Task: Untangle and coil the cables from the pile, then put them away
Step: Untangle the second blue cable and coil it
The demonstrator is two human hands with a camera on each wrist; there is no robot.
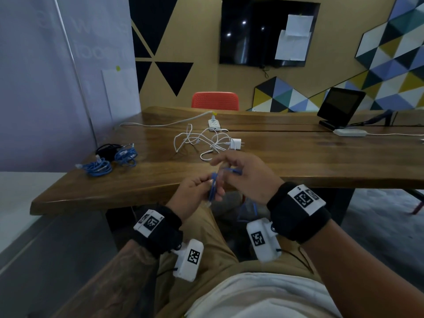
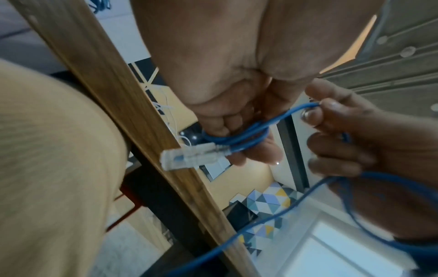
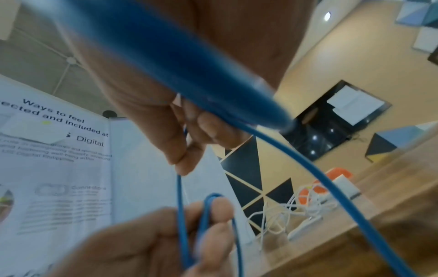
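Note:
My left hand pinches a few small loops of a blue network cable just off the table's near edge, above my lap. The cable's clear plug sticks out below my left fingers. My right hand pinches the same cable's free run beside the loops; the rest hangs in a long loop under my right wrist. A tangled white charger cable with its adapter lies on the table beyond my hands. Two coiled blue cables lie at the table's left end.
A black cable bundle lies behind the blue coils. A white power strip with its cord sits farther back, a small screen and a white box at the right. An orange chair stands across the wooden table.

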